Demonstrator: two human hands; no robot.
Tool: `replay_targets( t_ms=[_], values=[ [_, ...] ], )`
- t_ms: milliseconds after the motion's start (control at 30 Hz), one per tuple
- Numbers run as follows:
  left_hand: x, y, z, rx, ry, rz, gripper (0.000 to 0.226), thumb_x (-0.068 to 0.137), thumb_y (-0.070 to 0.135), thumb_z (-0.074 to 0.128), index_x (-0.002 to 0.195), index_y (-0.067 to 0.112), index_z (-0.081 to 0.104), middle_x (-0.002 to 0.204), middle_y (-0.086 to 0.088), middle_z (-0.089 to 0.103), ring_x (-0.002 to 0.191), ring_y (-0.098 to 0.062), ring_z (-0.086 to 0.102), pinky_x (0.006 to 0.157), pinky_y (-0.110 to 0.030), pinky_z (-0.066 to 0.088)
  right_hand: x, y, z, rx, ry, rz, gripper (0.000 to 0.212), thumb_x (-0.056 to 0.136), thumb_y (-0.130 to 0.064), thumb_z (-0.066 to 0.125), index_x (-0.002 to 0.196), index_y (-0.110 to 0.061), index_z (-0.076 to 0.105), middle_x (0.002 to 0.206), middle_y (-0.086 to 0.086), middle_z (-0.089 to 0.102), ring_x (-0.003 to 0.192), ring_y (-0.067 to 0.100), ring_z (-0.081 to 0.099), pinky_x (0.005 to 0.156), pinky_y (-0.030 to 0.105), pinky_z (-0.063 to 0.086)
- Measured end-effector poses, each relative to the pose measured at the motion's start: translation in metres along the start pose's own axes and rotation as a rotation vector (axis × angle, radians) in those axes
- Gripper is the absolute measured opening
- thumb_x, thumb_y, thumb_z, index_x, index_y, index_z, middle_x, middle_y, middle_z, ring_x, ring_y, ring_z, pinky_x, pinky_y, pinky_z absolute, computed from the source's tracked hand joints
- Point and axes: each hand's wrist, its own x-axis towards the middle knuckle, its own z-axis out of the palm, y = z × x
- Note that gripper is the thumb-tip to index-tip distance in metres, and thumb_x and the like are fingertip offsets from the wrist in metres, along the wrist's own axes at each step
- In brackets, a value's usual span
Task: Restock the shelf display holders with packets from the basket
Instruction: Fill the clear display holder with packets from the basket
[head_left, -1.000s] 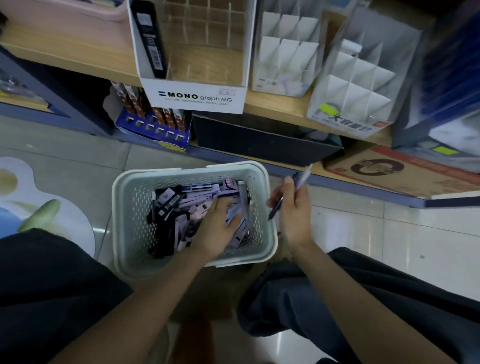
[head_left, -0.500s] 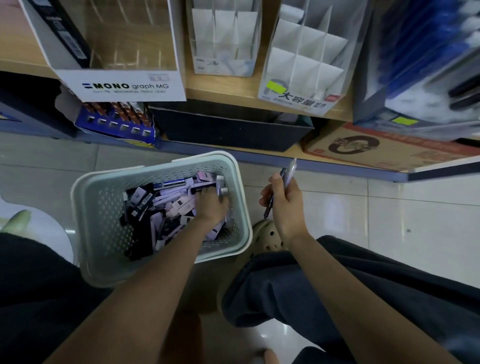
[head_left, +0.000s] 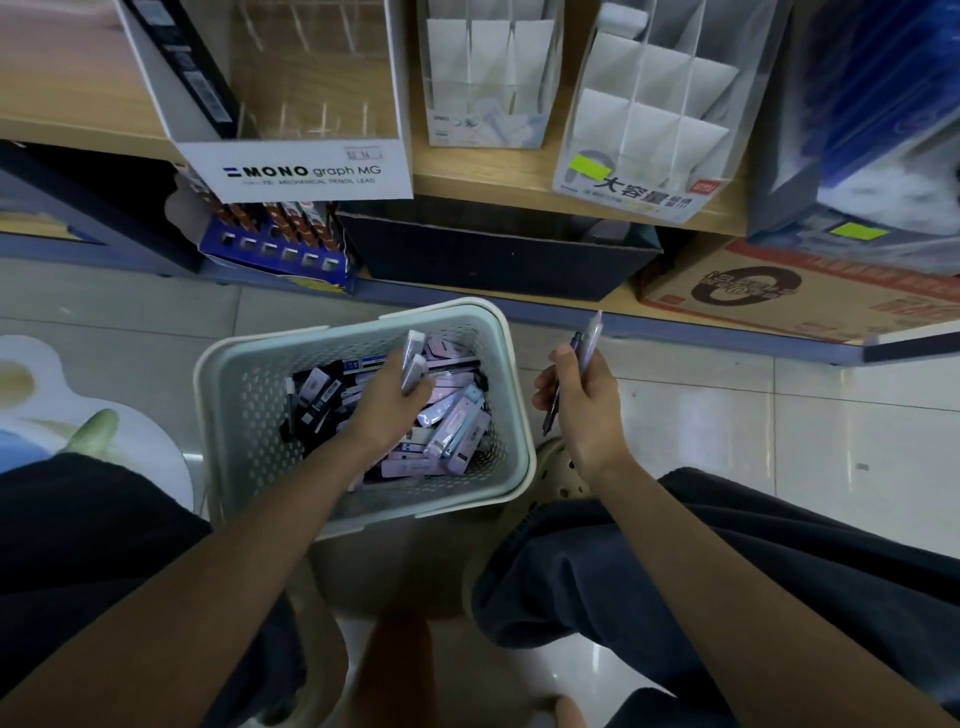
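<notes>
One basket (head_left: 228, 395) stands on the floor, below the shelf (head_left: 519, 176) and between the person's knees. It holds a loose heap of packets (head_left: 447, 441), black to the left and lilac to the right, too many to count.

The left hand (head_left: 395, 400) is inside the basket, its fingers curled round what appear to be two pale packets (head_left: 413, 358) raised above the heap. The right hand (head_left: 587, 395) is just right of the basket and pinches two slim items (head_left: 592, 343), one dark and one pale lilac.

Three display holders stand on the shelf:
- MONO holder (head_left: 301, 171), with one black packet (head_left: 187, 67) at its left side
- clear holder (head_left: 488, 78)
- white divided holder (head_left: 649, 119)
</notes>
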Motion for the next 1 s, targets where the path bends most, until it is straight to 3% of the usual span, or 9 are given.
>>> replay_targets(
  t_ms=[67, 133, 267, 467, 533, 667, 800, 933, 1000],
  values=[
    [-0.004, -0.014, -0.007, 0.038, 0.0, -0.018, 0.008, 0.09, 0.009, 0.059, 0.092, 0.004, 0.054, 0.072, 0.002, 0.052, 0.063, -0.007, 0.048, 0.059, -0.017, 0.035, -0.001, 0.001, 0.002, -0.018, -0.009, -0.003, 0.017, 0.099, -0.024, 0.042, 0.086, -0.016, 0.05, 0.066, -0.002, 0.052, 0.057, 0.009, 0.05, 0.06, 0.024, 0.047],
    [-0.006, -0.026, -0.007, 0.051, 0.001, -0.067, 0.01, 0.085, 0.01, 0.066, 0.081, 0.007, 0.057, 0.074, -0.001, 0.058, 0.068, -0.012, 0.052, 0.06, -0.018, 0.037, -0.002, 0.002, 0.003, -0.031, -0.019, -0.01, 0.018, 0.1, -0.023, 0.042, 0.085, -0.016, 0.05, 0.065, -0.001, 0.053, 0.056, 0.007, 0.051, 0.059, 0.023, 0.047],
    [-0.009, -0.031, 0.011, 0.079, -0.034, -0.166, 0.031, 0.084, 0.013, 0.069, 0.112, 0.003, 0.062, 0.102, -0.007, 0.061, 0.094, -0.019, 0.055, 0.071, -0.018, 0.036, -0.004, 0.003, 0.005, -0.071, -0.034, -0.018, 0.017, 0.1, -0.023, 0.042, 0.087, -0.014, 0.05, 0.064, 0.0, 0.054, 0.053, 0.005, 0.051, 0.055, 0.021, 0.047],
    [0.0, -0.02, 0.036, 0.322, -0.061, -0.173, 0.055, 0.08, 0.036, 0.071, 0.121, 0.002, 0.056, 0.118, -0.014, 0.06, 0.11, -0.026, 0.054, 0.075, -0.024, 0.033, -0.008, 0.004, 0.003, -0.128, -0.082, -0.008, 0.017, 0.099, -0.025, 0.043, 0.084, -0.019, 0.05, 0.067, -0.002, 0.055, 0.055, 0.006, 0.052, 0.057, 0.023, 0.047],
    [0.001, -0.016, 0.037, 0.391, -0.13, -0.229, 0.053, 0.081, 0.042, 0.069, 0.115, 0.002, 0.057, 0.109, -0.013, 0.061, 0.098, -0.024, 0.055, 0.073, -0.025, 0.036, -0.008, 0.005, 0.002, -0.147, -0.096, -0.003, 0.017, 0.099, -0.026, 0.044, 0.084, -0.021, 0.05, 0.068, -0.002, 0.056, 0.057, 0.007, 0.053, 0.059, 0.024, 0.048],
    [0.0, -0.012, 0.035, 0.457, -0.182, -0.277, 0.038, 0.086, 0.042, 0.062, 0.078, 0.005, 0.054, 0.069, -0.005, 0.046, 0.067, -0.017, 0.045, 0.052, -0.028, 0.028, -0.008, 0.005, -0.001, -0.161, -0.105, -0.002, 0.018, 0.099, -0.026, 0.044, 0.083, -0.019, 0.05, 0.068, -0.002, 0.057, 0.057, 0.007, 0.053, 0.058, 0.021, 0.048],
    [-0.008, -0.014, 0.024, 0.245, -0.196, -0.307, 0.022, 0.09, 0.027, 0.059, 0.092, 0.005, 0.059, 0.08, -0.011, 0.054, 0.072, -0.022, 0.051, 0.061, -0.026, 0.035, -0.009, 0.004, -0.002, -0.177, -0.101, 0.001, 0.019, 0.099, -0.028, 0.043, 0.082, -0.021, 0.05, 0.068, -0.002, 0.057, 0.056, 0.007, 0.053, 0.058, 0.021, 0.048],
    [-0.032, 0.005, 0.01, -0.078, -0.138, -0.283, 0.011, 0.093, 0.017, 0.055, 0.101, 0.01, 0.059, 0.079, -0.002, 0.058, 0.066, -0.008, 0.052, 0.048, -0.012, 0.042, -0.014, 0.002, -0.002, -0.241, -0.169, -0.006, 0.025, 0.099, -0.036, 0.039, 0.082, -0.021, 0.049, 0.063, 0.0, 0.053, 0.051, 0.009, 0.05, 0.052, 0.024, 0.042],
    [-0.046, 0.019, 0.005, -0.241, -0.105, -0.265, 0.012, 0.094, 0.018, 0.054, 0.105, 0.017, 0.058, 0.087, 0.002, 0.062, 0.071, -0.004, 0.056, 0.05, -0.011, 0.045, -0.019, -0.002, 0.001, -0.315, -0.223, -0.016, 0.027, 0.099, -0.04, 0.034, 0.088, -0.022, 0.052, 0.065, -0.001, 0.051, 0.055, 0.01, 0.048, 0.054, 0.025, 0.039]
  ],
)
